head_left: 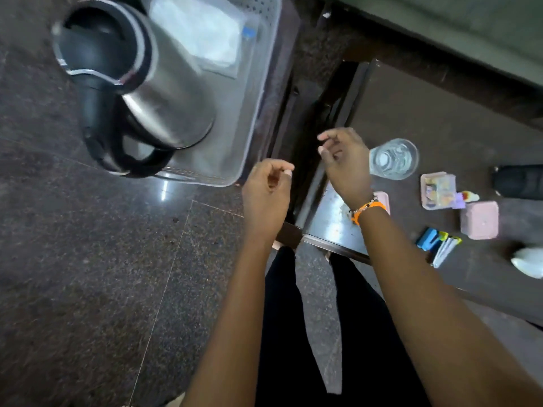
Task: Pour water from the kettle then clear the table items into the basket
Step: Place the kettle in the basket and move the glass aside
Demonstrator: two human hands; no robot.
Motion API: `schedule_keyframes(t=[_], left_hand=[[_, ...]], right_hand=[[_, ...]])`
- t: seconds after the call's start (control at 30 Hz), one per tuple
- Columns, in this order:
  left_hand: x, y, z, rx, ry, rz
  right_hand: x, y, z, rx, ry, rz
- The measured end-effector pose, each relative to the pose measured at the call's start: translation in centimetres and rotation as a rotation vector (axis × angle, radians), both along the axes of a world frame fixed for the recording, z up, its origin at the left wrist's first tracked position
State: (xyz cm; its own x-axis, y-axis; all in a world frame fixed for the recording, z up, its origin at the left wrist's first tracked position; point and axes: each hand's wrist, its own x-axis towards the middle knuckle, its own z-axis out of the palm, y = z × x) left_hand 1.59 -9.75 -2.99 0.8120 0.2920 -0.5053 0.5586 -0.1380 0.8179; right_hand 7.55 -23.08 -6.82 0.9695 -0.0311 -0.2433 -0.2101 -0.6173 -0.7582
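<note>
A steel kettle [158, 83] with a black handle stands inside the clear plastic basket [249, 121] at the upper left, beside a white packet [202, 33]. A glass of water [393, 158] stands on the dark table [426, 121] at the right. My left hand [266, 195] hovers just right of the basket's near corner, fingers loosely curled, holding nothing. My right hand [343, 163], with an orange wristband, hangs over the table's left edge next to the glass, fingers curled and apart, holding nothing.
On the table lie a pink box [479, 220], an open pink tray of small items [437, 190], a blue object with pens [437, 245], a black cylinder [518, 182] and a white object [529, 262]. Granite floor lies below.
</note>
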Motion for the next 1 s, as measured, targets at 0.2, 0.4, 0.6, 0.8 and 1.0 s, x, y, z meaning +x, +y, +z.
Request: schedule_keyframes(t=[0.2, 0.4, 0.6, 0.8, 1.0], left_hand=[[0.9, -7.2, -2.6, 0.041, 0.074, -0.308], [1.6, -13.4, -5.9, 0.05, 0.165, -0.359], [1.8, -18.6, -7.7, 0.012, 0.167, -0.295], [1.6, -23.4, -6.7, 0.082, 0.059, -0.173], [2.0, -28.9, -5.7, 0.037, 0.016, -0.156]], right_hand=[[-2.8, -11.1, -2.0, -0.411, 0.005, -0.138], [-2.3, -15.8, -5.8, -0.217, 0.171, -0.047], [-1.4, -17.4, -7.3, -0.03, 0.088, -0.089], [-2.0, -20.5, -6.4, 0.001, 0.04, -0.193], [-2.4, -26.5, -4.1, -0.054, -0.091, -0.415]])
